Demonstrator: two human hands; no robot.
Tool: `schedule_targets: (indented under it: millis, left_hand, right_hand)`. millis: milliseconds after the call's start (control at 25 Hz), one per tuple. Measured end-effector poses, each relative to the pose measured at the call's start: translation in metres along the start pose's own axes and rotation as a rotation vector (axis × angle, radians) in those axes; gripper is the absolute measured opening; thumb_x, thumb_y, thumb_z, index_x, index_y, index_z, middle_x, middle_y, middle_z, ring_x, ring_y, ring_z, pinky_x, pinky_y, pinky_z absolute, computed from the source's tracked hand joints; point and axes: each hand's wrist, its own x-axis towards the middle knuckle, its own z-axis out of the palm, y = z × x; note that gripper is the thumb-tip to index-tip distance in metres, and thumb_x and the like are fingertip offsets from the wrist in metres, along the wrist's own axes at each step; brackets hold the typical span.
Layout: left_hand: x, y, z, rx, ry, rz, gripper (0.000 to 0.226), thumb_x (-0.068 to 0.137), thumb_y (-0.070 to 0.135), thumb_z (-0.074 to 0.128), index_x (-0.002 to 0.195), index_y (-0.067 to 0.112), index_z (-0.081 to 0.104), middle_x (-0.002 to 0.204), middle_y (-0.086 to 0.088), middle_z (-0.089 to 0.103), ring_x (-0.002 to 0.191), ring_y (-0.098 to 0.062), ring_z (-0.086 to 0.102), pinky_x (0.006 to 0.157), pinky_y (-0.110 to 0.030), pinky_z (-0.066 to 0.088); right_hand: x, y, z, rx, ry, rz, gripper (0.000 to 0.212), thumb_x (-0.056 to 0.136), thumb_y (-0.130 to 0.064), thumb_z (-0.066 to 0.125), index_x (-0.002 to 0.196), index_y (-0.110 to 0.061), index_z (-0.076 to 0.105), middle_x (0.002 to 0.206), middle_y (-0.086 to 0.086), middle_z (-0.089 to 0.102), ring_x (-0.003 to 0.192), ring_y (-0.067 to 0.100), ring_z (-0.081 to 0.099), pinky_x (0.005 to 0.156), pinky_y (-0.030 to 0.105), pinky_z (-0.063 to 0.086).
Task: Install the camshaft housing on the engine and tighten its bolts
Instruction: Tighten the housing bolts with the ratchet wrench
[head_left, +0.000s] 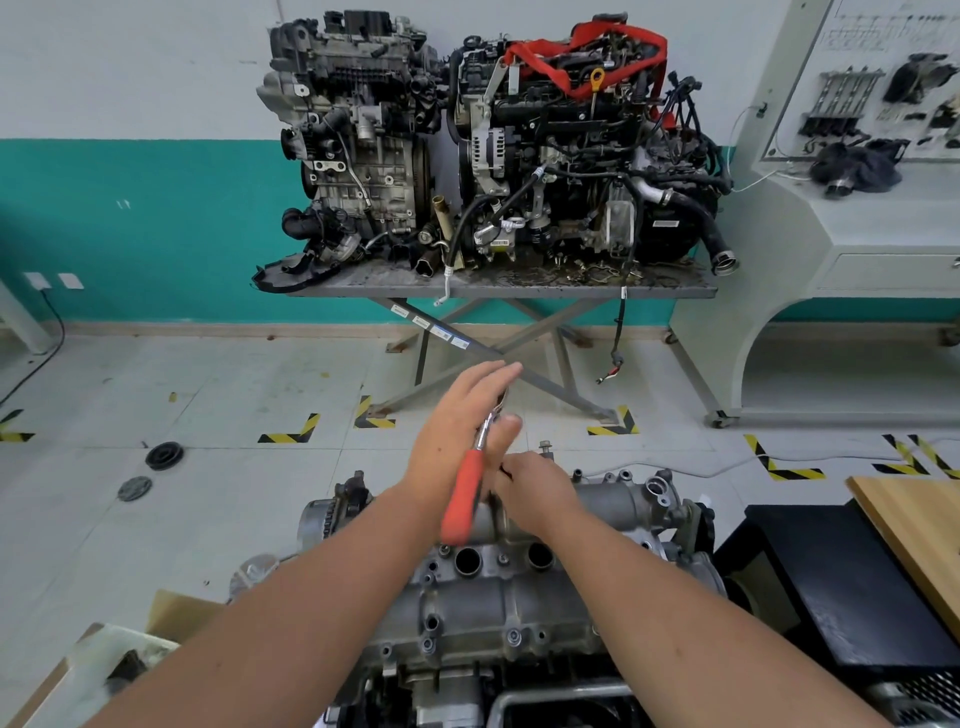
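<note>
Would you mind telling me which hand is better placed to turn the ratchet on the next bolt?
Probably left: the left hand already holds the red-handled ratchet, while the right hand rests on the housing.

camshaft housing (519, 597) on engine | ratchet (464, 499) above | table (498, 285) behind
</note>
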Motion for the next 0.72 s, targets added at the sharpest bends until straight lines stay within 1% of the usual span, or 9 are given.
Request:
schedule_targets:
  millis: [80, 120, 160, 240, 320, 400, 520, 600, 720]
  left_hand:
    - [0.000, 0.010, 0.010, -0.400, 0.106, -0.267, 0.041, 0.097, 0.057, 0.031, 0.133, 0.051, 0.050, 0.119, 0.013, 0.067, 0.109, -0.016, 0.065, 0.091, -0.033, 0.051]
    - [0.004, 0.015, 0.013, -0.550, 0.155, -0.410, 0.040, 0.097, 0.058, 0.028, 0.127, 0.054, 0.053, 0.109, 0.008, 0.072, 0.100, -0.016, 0.068, 0.087, -0.033, 0.050]
    - [0.008, 0.018, 0.016, -0.653, 0.185, -0.524, 0.042, 0.097, 0.059, 0.026, 0.121, 0.054, 0.059, 0.102, 0.004, 0.075, 0.095, -0.015, 0.069, 0.086, -0.033, 0.048]
    - [0.014, 0.022, 0.018, -0.772, 0.195, -0.651, 0.046, 0.101, 0.057, 0.026, 0.108, 0.045, 0.070, 0.094, -0.001, 0.076, 0.088, -0.013, 0.069, 0.087, -0.034, 0.044]
    - [0.017, 0.020, 0.016, -0.809, 0.156, -0.671, 0.047, 0.105, 0.050, 0.029, 0.103, 0.028, 0.071, 0.088, -0.003, 0.075, 0.084, -0.014, 0.069, 0.085, -0.034, 0.043]
    - [0.018, 0.014, 0.008, -0.841, 0.081, -0.658, 0.045, 0.107, 0.046, 0.029, 0.099, 0.019, 0.065, 0.087, -0.005, 0.074, 0.085, -0.016, 0.069, 0.082, -0.033, 0.045]
    - [0.023, 0.006, -0.012, -0.913, -0.082, -0.665, 0.047, 0.107, 0.043, 0.031, 0.088, 0.020, 0.067, 0.089, -0.008, 0.074, 0.094, -0.022, 0.071, 0.087, -0.035, 0.046]
    - [0.026, 0.003, -0.022, -0.891, -0.165, -0.674, 0.043, 0.106, 0.044, 0.035, 0.091, 0.017, 0.064, 0.093, -0.008, 0.074, 0.100, -0.023, 0.071, 0.090, -0.036, 0.047]
    - [0.032, 0.002, -0.029, -0.764, -0.292, -0.635, 0.036, 0.103, 0.045, 0.040, 0.101, 0.014, 0.058, 0.097, -0.005, 0.074, 0.106, -0.020, 0.070, 0.087, -0.031, 0.050]
  right_hand:
    - [-0.001, 0.002, 0.000, 0.014, -0.007, 0.003, 0.040, 0.099, -0.037, 0.044, 0.062, -0.024, 0.041, 0.067, -0.005, 0.051, 0.076, 0.026, 0.050, 0.067, 0.032, 0.035]
    - [-0.001, 0.001, 0.000, 0.015, 0.004, 0.006, 0.040, 0.099, -0.036, 0.044, 0.060, -0.024, 0.040, 0.063, -0.007, 0.047, 0.076, 0.026, 0.050, 0.067, 0.032, 0.035]
    - [-0.001, 0.002, 0.001, 0.020, -0.004, 0.008, 0.041, 0.099, -0.035, 0.044, 0.060, -0.023, 0.040, 0.062, -0.007, 0.045, 0.075, 0.026, 0.050, 0.067, 0.032, 0.035]
    - [-0.002, 0.001, 0.000, 0.023, -0.003, -0.003, 0.042, 0.100, -0.036, 0.042, 0.060, -0.022, 0.042, 0.063, -0.005, 0.047, 0.075, 0.027, 0.051, 0.067, 0.033, 0.036]
    - [-0.002, 0.001, 0.000, 0.029, -0.006, 0.004, 0.042, 0.101, -0.037, 0.041, 0.062, -0.021, 0.044, 0.066, -0.003, 0.052, 0.077, 0.028, 0.055, 0.067, 0.034, 0.038]
    - [-0.002, 0.001, 0.001, 0.042, -0.017, 0.015, 0.042, 0.101, -0.039, 0.042, 0.063, -0.021, 0.045, 0.071, 0.000, 0.057, 0.081, 0.029, 0.058, 0.069, 0.035, 0.042]
    - [-0.002, 0.001, 0.001, 0.049, 0.005, 0.018, 0.042, 0.101, -0.041, 0.044, 0.062, -0.024, 0.043, 0.078, 0.003, 0.061, 0.087, 0.031, 0.060, 0.069, 0.034, 0.039]
    - [-0.002, 0.002, 0.001, 0.057, 0.000, 0.030, 0.042, 0.100, -0.042, 0.045, 0.062, -0.026, 0.042, 0.077, 0.001, 0.059, 0.089, 0.031, 0.061, 0.069, 0.034, 0.040]
    - [-0.001, 0.001, 0.002, 0.033, -0.013, 0.024, 0.037, 0.100, -0.043, 0.043, 0.069, -0.025, 0.049, 0.081, 0.001, 0.062, 0.090, 0.030, 0.061, 0.072, 0.035, 0.043]
